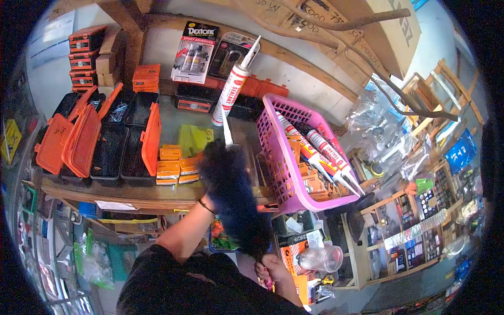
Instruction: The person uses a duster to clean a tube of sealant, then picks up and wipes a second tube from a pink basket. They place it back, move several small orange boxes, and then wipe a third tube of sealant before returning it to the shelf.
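Observation:
My right hand (274,270), low in the view, is closed round the handle of a dark, fluffy duster (231,194). The duster head rises up and left, covering most of my left hand, whose wrist with a dark band shows beside it. Above the duster sticks a white nozzle of a sealant tube (228,132); its body is hidden, and it appears to be in my left hand. Behind it, another white and red sealant tube (230,95) stands upright on the shelf (247,137). To the right, a pink basket (281,173) holds several sealant tubes and small boxes.
Black cases with orange lids (84,142) stand open at left. Small orange boxes (169,170) and a yellow packet (195,139) lie near the duster. A Dextone epoxy pack (194,55) leans at the back. A clear plastic jar (321,258) is lower right; bent sticks (388,86) hang above.

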Demonstrator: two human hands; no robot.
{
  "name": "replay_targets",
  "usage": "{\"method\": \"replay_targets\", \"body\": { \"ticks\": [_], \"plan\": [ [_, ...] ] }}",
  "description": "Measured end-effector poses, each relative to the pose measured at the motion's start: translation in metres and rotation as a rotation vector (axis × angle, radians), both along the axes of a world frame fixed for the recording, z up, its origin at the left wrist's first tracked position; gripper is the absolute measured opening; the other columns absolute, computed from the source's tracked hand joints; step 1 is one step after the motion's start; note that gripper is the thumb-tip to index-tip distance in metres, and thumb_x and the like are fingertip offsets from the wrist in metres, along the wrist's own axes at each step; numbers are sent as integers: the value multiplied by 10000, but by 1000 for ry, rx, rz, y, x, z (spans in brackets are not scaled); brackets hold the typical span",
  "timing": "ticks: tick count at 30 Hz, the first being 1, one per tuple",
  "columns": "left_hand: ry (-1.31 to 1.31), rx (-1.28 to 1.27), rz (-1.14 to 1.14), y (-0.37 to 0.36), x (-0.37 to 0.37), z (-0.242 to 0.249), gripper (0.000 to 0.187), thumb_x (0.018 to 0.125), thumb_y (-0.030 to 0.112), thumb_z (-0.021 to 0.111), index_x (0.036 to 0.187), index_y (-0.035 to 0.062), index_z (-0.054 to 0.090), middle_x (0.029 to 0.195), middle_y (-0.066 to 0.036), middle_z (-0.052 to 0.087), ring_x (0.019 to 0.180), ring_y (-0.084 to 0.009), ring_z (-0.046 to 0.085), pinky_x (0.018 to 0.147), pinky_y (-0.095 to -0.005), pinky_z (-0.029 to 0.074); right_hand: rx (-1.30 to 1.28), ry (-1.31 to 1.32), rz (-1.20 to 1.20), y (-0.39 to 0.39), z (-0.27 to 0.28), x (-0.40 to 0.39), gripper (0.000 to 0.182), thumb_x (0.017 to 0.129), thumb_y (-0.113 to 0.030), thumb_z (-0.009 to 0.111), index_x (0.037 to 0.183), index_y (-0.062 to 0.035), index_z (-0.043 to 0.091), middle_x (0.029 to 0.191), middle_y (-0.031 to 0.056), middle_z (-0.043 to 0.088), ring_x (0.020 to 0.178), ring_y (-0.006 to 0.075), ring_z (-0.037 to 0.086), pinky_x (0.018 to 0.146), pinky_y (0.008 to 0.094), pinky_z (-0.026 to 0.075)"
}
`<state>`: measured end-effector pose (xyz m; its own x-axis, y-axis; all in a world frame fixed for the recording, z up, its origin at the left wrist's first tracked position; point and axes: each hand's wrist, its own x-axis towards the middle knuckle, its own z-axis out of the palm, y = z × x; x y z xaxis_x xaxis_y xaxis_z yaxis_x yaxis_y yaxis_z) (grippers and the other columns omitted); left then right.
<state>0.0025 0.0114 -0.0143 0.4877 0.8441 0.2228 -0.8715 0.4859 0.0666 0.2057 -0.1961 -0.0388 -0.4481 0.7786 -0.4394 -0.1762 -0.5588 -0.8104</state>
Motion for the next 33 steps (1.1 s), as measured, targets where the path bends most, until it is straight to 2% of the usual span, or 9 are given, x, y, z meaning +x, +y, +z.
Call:
{"method": "replay_targets", "body": {
  "ticks": [1, 7, 9, 13, 15, 16, 20, 31, 33],
  "plan": [
    [257, 14, 12, -15, -10, 22, 358, 811, 422, 459, 945, 99, 534, 786, -33, 568, 683, -160, 546, 652, -277, 459, 1, 0, 5, 0, 0, 2, 389, 861, -379, 391, 625, -70, 389, 477, 6, 341, 382, 91, 303, 352, 213, 244],
    [61, -49, 62, -6, -1, 18, 373, 826, 422, 416, 990, 101, 516, 897, -69, 577, 806, -223, 554, 736, -360, 452, -13, 49, 36, 0, 0, 8, 400, 840, -402, 423, 610, -77, 391, 462, 4, 332, 378, 93, 317, 364, 213, 253],
    [169, 314, 45, 12, -4, -30, 481, 844, 441, 364, 1124, 59, 449, 1061, -93, 524, 956, -212, 507, 847, -352, 398, 15, 39, 47, -2, -3, 7, 374, 848, -369, 423, 617, -77, 388, 470, 4, 333, 384, 94, 313, 367, 216, 254],
    [55, -3, 97, -6, -4, 15, 430, 845, 440, 374, 1093, 100, 464, 1071, -85, 520, 983, -214, 496, 862, -379, 391, -47, 106, -46, 7, -2, 5, 346, 858, -336, 415, 639, -71, 380, 497, 12, 344, 405, 95, 308, 370, 220, 251],
    [-297, 334, -131, 12, 4, -19, 396, 846, 431, 378, 1071, 117, 471, 1057, -85, 524, 1006, -212, 484, 872, -359, 386, -48, 93, 131, 11, 1, 10, 348, 858, -341, 415, 640, -72, 385, 492, 16, 347, 403, 100, 317, 361, 222, 247],
    [216, 211, 129, 7, -6, -19, 358, 849, 419, 380, 1019, 124, 490, 999, -91, 536, 920, -201, 528, 803, -340, 432, 53, 1, 139, 10, 8, 6, 358, 859, -353, 410, 638, -74, 380, 490, 13, 341, 398, 102, 312, 355, 219, 240],
    [144, -67, 200, -9, -5, 23, 352, 851, 447, 357, 925, 147, 526, 834, -38, 579, 710, -155, 567, 622, -323, 477, -23, 166, -83, 20, 0, 13, 387, 848, -357, 428, 602, -61, 392, 451, 8, 324, 363, 93, 283, 347, 213, 231],
    [-35, 52, 161, -8, -8, 17, 381, 835, 401, 396, 1048, 101, 492, 878, -96, 576, 749, -236, 577, 667, -371, 483, -38, 129, 52, 38, 8, 31, 378, 852, -363, 410, 622, -63, 396, 449, -1, 317, 364, 91, 296, 334, 222, 234],
    [304, -5, 246, -6, -7, 15, 367, 832, 398, 409, 1040, 107, 491, 841, -96, 576, 675, -222, 581, 618, -384, 488, 54, -12, 243, 37, -11, 45, 398, 841, -399, 412, 623, -67, 403, 447, -3, 321, 356, 90, 299, 319, 219, 219]
  ]
}}
